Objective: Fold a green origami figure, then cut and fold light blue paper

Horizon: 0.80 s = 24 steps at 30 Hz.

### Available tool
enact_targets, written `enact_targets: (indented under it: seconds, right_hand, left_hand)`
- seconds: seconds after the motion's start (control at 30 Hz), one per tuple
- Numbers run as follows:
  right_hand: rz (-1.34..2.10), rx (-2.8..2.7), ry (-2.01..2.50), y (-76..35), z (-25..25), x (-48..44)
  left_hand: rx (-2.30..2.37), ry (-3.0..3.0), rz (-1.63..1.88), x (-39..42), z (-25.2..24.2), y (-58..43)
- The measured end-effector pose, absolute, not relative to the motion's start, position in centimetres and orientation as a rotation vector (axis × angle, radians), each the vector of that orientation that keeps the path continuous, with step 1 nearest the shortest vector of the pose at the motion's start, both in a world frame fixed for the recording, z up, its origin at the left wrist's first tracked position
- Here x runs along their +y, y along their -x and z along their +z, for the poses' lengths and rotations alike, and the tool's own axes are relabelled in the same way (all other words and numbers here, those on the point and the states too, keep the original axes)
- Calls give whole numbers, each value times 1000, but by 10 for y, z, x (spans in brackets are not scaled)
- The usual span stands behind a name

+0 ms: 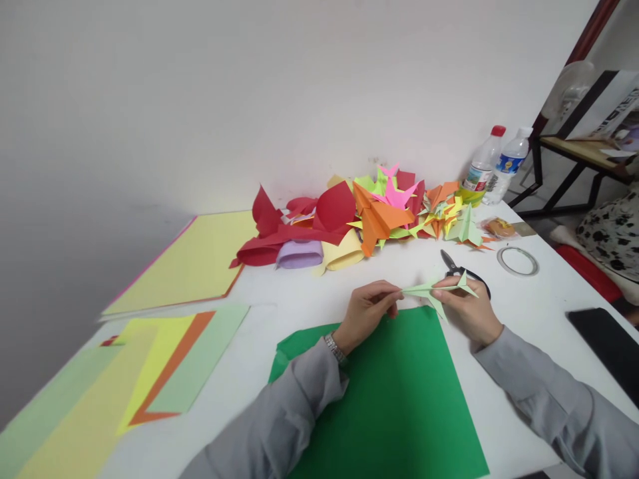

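A pale green folded paper plane (pixel 423 291) is held level between my two hands. My left hand (pixel 367 311) is closed, pinching its pointed tip between thumb and fingers. Near the tail, my right hand (pixel 472 311) grips the body, with the tail fins showing above the fingers. Beneath both forearms lies a large green paper sheet (pixel 399 392), its far left corner folded or curled. Black scissors (pixel 449 261) rest on the table just behind my right hand, which partly covers their handles.
Folded paper planes (pixel 379 216) and red paper shapes (pixel 299 229) are heaped against the wall. At right are two bottles (pixel 479 169), a tape roll (pixel 518 261) and a black flat object (pixel 604 349). Coloured sheets (pixel 194 366) and a yellow stack (pixel 194 266) lie at left.
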State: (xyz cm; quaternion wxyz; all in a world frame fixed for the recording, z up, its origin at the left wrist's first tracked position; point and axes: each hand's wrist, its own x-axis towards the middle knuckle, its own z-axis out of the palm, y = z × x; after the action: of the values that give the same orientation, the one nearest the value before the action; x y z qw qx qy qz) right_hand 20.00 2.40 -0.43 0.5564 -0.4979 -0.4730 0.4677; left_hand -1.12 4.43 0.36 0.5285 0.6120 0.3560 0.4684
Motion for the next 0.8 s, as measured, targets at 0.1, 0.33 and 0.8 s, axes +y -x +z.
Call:
enact_targets:
  seconds: [0.1,0.33,0.8]
  right_hand:
    - [1096,-1118,1183,-200,-4,24]
    - [1074,-1217,1130,-200,-3,25]
    - [1132,-1438,1096,-186,-5,14]
  left_hand:
    - [868,-1439,1095,45,6,12]
    - [839,-1340,1040,47,1,13]
    - [700,-1557,1037,42,-5,2]
